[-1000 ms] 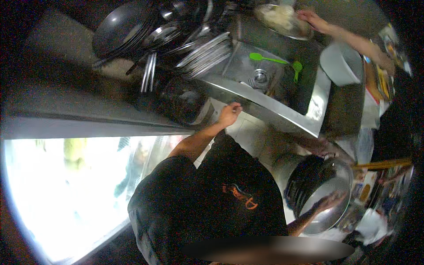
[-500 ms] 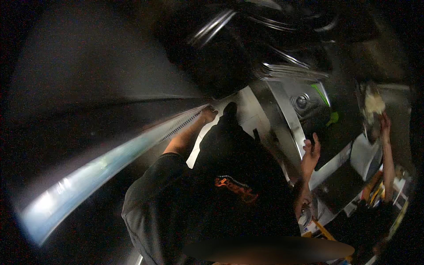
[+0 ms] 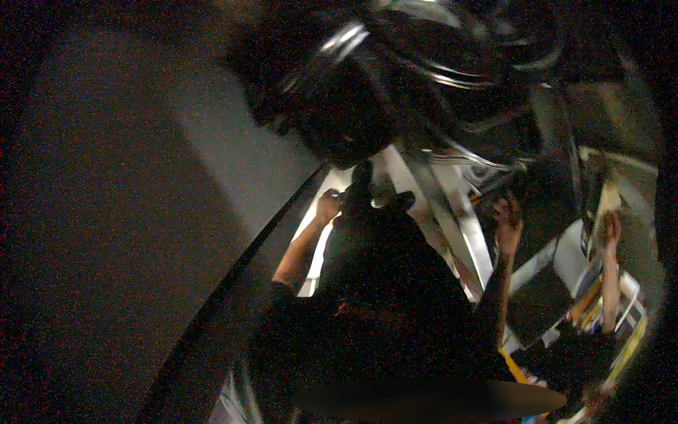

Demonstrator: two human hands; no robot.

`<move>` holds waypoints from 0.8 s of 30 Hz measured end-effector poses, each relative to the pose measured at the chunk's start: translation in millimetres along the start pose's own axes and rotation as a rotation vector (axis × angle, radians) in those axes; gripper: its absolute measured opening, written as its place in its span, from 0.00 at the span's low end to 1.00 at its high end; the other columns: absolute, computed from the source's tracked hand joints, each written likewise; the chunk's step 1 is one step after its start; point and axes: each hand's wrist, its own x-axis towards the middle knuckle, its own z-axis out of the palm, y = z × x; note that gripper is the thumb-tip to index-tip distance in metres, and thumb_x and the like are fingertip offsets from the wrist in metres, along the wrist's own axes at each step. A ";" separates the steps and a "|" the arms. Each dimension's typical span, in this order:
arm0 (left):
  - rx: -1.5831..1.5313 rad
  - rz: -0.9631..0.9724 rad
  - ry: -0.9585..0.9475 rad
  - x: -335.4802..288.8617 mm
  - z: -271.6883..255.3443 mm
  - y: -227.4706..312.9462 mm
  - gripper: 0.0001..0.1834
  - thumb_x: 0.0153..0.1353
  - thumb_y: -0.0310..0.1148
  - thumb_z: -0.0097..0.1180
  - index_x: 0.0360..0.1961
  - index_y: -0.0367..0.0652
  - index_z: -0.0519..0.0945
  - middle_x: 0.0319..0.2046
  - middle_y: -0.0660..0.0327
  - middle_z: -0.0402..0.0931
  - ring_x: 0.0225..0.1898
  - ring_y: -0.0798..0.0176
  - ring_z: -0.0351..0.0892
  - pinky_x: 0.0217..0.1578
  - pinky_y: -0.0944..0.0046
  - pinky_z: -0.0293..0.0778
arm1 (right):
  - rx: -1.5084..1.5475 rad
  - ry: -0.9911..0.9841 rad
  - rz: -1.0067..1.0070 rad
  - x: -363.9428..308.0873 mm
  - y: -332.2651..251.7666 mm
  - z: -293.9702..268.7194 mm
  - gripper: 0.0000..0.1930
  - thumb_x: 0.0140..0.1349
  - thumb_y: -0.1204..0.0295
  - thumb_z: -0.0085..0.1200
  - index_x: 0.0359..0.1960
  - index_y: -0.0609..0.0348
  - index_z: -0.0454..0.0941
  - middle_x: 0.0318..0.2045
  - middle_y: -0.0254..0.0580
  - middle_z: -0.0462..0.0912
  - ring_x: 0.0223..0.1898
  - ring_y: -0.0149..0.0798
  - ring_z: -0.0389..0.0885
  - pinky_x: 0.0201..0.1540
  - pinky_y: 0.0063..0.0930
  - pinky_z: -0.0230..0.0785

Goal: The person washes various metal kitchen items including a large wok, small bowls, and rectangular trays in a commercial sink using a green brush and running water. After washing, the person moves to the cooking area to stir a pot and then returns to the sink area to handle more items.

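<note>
My left hand (image 3: pixel 328 203) hangs low beside my body, fingers curled inward, and nothing shows in it. Just left of it runs the dark edge of a large grey panel, like a door (image 3: pixel 191 177). On the right, my right hand (image 3: pixel 507 220) is raised with its fingers apart, holding nothing that I can see. It is nearest to a metal counter edge (image 3: pixel 474 240) and shiny round metalware (image 3: pixel 459 81) beyond. Dim light and motion smear blur the fingers of both hands.
At the far right a co-worker's hand (image 3: pixel 611 226) reaches toward a pale item (image 3: pixel 609 194) that I cannot make out. A white panel (image 3: pixel 569 258) stands between us. Cluttered yellow and white things (image 3: pixel 583 311) lie near that person's arm.
The bright reflective edge of the door-like panel has swung out of sight; its broad grey face now shows. My left hand has come off that edge. My view has turned slightly.
</note>
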 end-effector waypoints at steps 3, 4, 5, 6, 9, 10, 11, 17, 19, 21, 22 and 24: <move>0.182 0.249 0.353 10.0 -8.7 44.5 0.15 0.55 0.36 0.49 0.44 0.48 0.76 0.43 0.55 0.76 0.46 0.54 0.73 0.44 0.57 0.72 | 0.001 -0.064 -0.129 17.7 50.4 -5.4 0.24 0.64 0.61 0.49 0.58 0.61 0.65 0.53 0.45 0.71 0.43 0.36 0.78 0.44 0.29 0.71; -0.303 0.061 0.289 17.9 -2.5 37.9 0.16 0.57 0.37 0.49 0.46 0.47 0.76 0.44 0.57 0.76 0.46 0.56 0.74 0.44 0.58 0.71 | 0.003 -0.086 -0.173 12.8 57.1 -15.5 0.25 0.64 0.61 0.49 0.58 0.62 0.65 0.52 0.45 0.71 0.43 0.36 0.78 0.45 0.30 0.71; -0.530 0.004 0.267 24.0 -23.9 31.5 0.17 0.59 0.39 0.48 0.47 0.46 0.75 0.44 0.58 0.76 0.46 0.58 0.74 0.44 0.60 0.70 | 0.075 -0.085 -0.084 8.0 35.1 12.8 0.25 0.64 0.60 0.49 0.58 0.62 0.65 0.52 0.46 0.71 0.43 0.37 0.78 0.45 0.31 0.71; -0.768 -0.056 0.264 29.8 -45.2 28.4 0.19 0.60 0.42 0.47 0.49 0.45 0.74 0.45 0.60 0.76 0.46 0.59 0.73 0.45 0.61 0.69 | 0.138 -0.079 0.002 1.5 5.9 39.4 0.26 0.64 0.58 0.48 0.58 0.62 0.64 0.52 0.46 0.70 0.44 0.38 0.77 0.45 0.32 0.72; -1.063 0.170 0.482 69.7 -136.1 30.7 0.26 0.63 0.51 0.42 0.54 0.44 0.71 0.49 0.61 0.72 0.48 0.61 0.72 0.48 0.61 0.66 | 0.504 -0.143 0.176 9.6 -31.9 92.7 0.30 0.62 0.53 0.48 0.61 0.59 0.61 0.56 0.47 0.67 0.48 0.43 0.75 0.45 0.36 0.71; -1.273 0.228 0.584 84.2 -108.3 92.8 0.28 0.64 0.54 0.40 0.56 0.44 0.70 0.50 0.61 0.71 0.49 0.61 0.72 0.49 0.61 0.65 | 0.554 -0.190 0.142 21.9 -32.4 33.1 0.31 0.62 0.52 0.48 0.61 0.58 0.60 0.57 0.47 0.66 0.49 0.45 0.74 0.45 0.37 0.71; -1.221 0.074 0.550 72.2 -164.2 117.0 0.31 0.63 0.56 0.38 0.58 0.45 0.67 0.52 0.59 0.69 0.51 0.59 0.70 0.51 0.58 0.64 | 0.643 -0.172 0.200 25.8 -26.0 46.8 0.34 0.61 0.49 0.48 0.63 0.54 0.57 0.58 0.47 0.64 0.51 0.47 0.73 0.45 0.39 0.71; -1.479 0.127 0.725 56.4 -347.5 294.1 0.29 0.64 0.54 0.38 0.60 0.49 0.64 0.58 0.57 0.63 0.57 0.54 0.63 0.56 0.47 0.58 | 0.912 -0.201 0.327 45.2 -74.4 83.3 0.45 0.56 0.43 0.50 0.68 0.34 0.35 0.67 0.44 0.48 0.59 0.55 0.62 0.50 0.52 0.64; -1.503 0.126 0.684 57.8 -373.7 305.2 0.27 0.64 0.51 0.38 0.60 0.49 0.65 0.59 0.57 0.62 0.58 0.53 0.62 0.56 0.45 0.59 | 0.946 -0.261 0.374 46.6 -88.4 88.4 0.48 0.55 0.43 0.52 0.68 0.33 0.30 0.68 0.44 0.47 0.59 0.58 0.62 0.50 0.54 0.63; -1.436 0.139 0.613 82.6 -391.5 276.4 0.25 0.65 0.47 0.39 0.59 0.49 0.66 0.58 0.57 0.63 0.58 0.53 0.62 0.54 0.46 0.61 | 0.969 -0.284 0.337 40.2 -105.3 88.5 0.50 0.54 0.43 0.54 0.68 0.33 0.28 0.68 0.44 0.46 0.58 0.60 0.61 0.50 0.56 0.62; -1.367 0.153 0.557 96.5 -397.9 261.0 0.23 0.65 0.45 0.40 0.58 0.48 0.66 0.57 0.57 0.63 0.57 0.53 0.62 0.53 0.47 0.63 | 0.977 -0.280 0.321 34.4 -112.9 91.1 0.52 0.53 0.43 0.54 0.68 0.33 0.27 0.68 0.44 0.45 0.58 0.61 0.61 0.51 0.57 0.61; -0.995 0.192 0.622 99.8 -394.9 278.8 0.22 0.64 0.42 0.42 0.57 0.46 0.67 0.55 0.57 0.65 0.56 0.53 0.64 0.52 0.49 0.64 | 0.993 -0.221 0.310 25.8 -125.7 94.7 0.53 0.52 0.44 0.56 0.68 0.32 0.26 0.68 0.44 0.47 0.58 0.60 0.62 0.50 0.59 0.60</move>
